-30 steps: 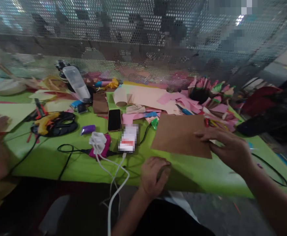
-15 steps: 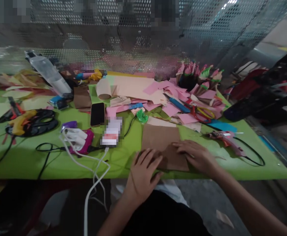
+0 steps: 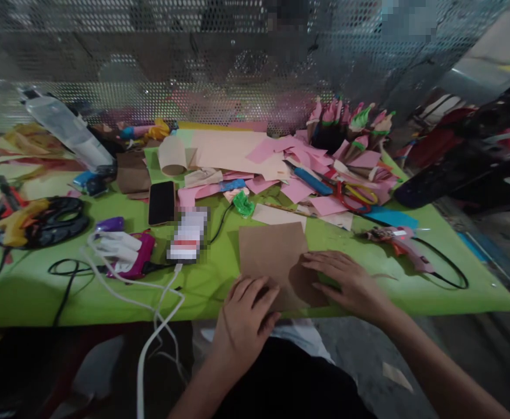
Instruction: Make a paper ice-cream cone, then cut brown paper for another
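A square of brown paper or thin card (image 3: 272,247) lies flat near the front edge of the green-covered table. My left hand (image 3: 246,305) rests on its near left corner, fingers lightly bent and side by side, the thumb apart at the table edge. On the paper's right side lies my right hand (image 3: 346,282), its fingers stretched out towards the middle and the thumb lower down. Neither hand visibly grips anything. To the right of my right hand a pink hot glue gun (image 3: 405,241) lies on its side with a black cord.
Pink paper pieces (image 3: 298,151), scissors (image 3: 359,198) and a blue-handled cutter (image 3: 311,180) crowd the back. Leftwards are a phone (image 3: 162,202), a lit phone (image 3: 188,235), a magenta power strip (image 3: 139,256) with white cables, a clear bottle (image 3: 69,131) and black tape rolls (image 3: 65,218).
The view has swung slightly right. My left hand's fingers have drawn closer together, and the brown paper has slid a little towards me. My right hand stays on its right side.
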Motion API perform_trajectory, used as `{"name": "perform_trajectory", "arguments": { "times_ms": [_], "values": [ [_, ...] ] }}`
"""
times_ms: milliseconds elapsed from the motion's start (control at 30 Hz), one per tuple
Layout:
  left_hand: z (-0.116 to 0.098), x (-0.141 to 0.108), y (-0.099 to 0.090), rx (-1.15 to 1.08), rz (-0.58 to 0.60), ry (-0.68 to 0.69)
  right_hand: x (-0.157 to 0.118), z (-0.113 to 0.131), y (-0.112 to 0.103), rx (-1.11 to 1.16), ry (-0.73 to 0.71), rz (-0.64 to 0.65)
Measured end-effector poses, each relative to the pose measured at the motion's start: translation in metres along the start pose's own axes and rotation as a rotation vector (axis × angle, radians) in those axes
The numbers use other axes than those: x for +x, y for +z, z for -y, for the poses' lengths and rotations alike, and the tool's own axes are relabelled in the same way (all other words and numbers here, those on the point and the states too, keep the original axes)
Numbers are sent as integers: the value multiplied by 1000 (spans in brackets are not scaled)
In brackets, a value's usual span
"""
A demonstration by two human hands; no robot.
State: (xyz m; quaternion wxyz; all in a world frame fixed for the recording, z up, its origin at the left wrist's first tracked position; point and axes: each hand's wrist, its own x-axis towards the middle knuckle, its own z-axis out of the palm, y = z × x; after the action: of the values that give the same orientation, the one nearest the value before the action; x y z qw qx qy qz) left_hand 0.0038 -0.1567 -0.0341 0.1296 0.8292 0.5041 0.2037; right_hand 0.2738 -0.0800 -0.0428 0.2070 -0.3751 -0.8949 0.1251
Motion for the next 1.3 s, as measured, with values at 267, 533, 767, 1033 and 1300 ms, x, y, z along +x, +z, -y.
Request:
{"name": "perform_trajectory", "arguments": {
  "times_ms": [267,533,767,1033,1300],
  "values": [
    [18,31,14,138,1,37,7,1,-5,-1,-58,35],
    [16,22,15,132,20,21,48,-27,-26,-203,125,-90],
    [9,29,4,87,15,-32,102,-44,-10,-457,243,69],
    [13,39,12,22,-3,-61,115,-47,2,-511,232,98],
    [15,35,19,-1,0,-83,104,-38,-17,-301,237,-152]
  ]
}}
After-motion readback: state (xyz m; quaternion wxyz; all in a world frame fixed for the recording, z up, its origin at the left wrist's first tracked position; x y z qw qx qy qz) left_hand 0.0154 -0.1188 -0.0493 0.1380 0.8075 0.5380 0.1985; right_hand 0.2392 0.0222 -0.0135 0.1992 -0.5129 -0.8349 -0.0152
